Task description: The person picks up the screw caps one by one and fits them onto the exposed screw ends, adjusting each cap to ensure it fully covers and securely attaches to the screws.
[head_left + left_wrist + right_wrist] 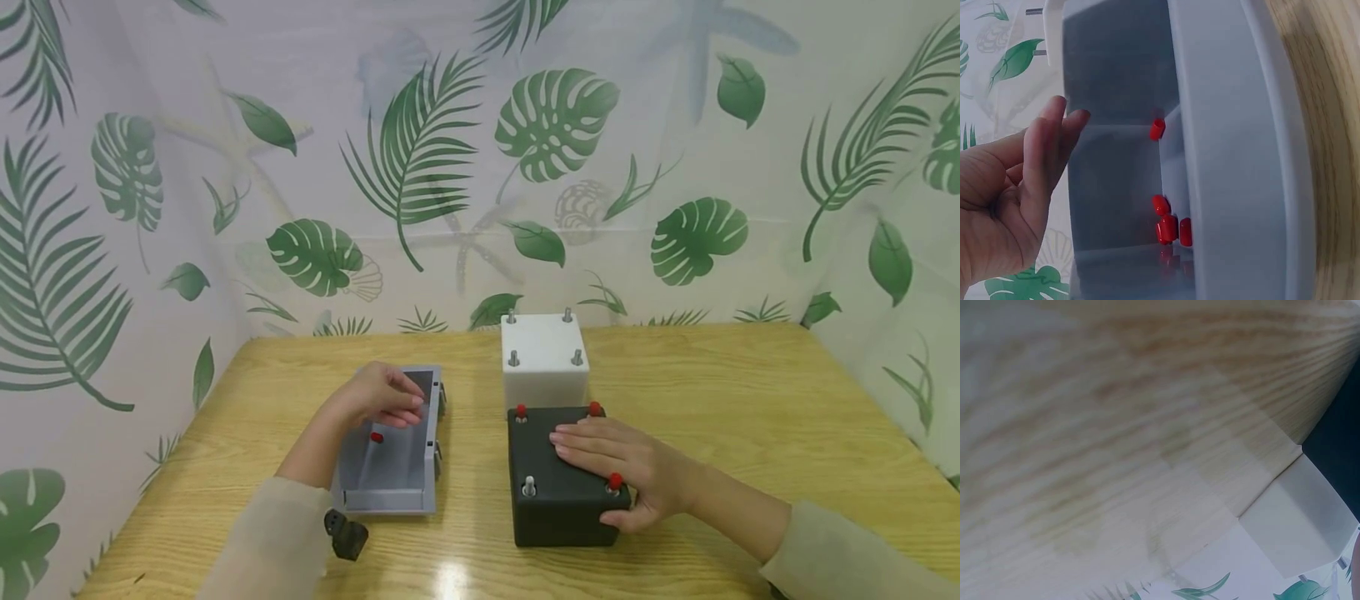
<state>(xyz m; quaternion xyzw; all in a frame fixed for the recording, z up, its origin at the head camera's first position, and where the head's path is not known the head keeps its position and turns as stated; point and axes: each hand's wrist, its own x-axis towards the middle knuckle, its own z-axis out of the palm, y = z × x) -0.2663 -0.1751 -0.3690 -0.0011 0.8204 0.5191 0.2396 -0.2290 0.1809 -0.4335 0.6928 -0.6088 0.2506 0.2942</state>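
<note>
My left hand hangs over a grey plastic bin, fingers loosely bent, with nothing seen between them. One red cap shows in the bin in the head view; the left wrist view shows several small red caps along its inner wall. My right hand lies on a black box, fingers extended across the top and thumb against its near right side. Red caps cover bolts at three corners of that box. The near left corner has a bare metal bolt.
Directly behind the black box stands a white box with bare bolts at its top corners. A small black object lies by the bin's near edge. Leaf-patterned cloth borders the wooden table at the back and sides.
</note>
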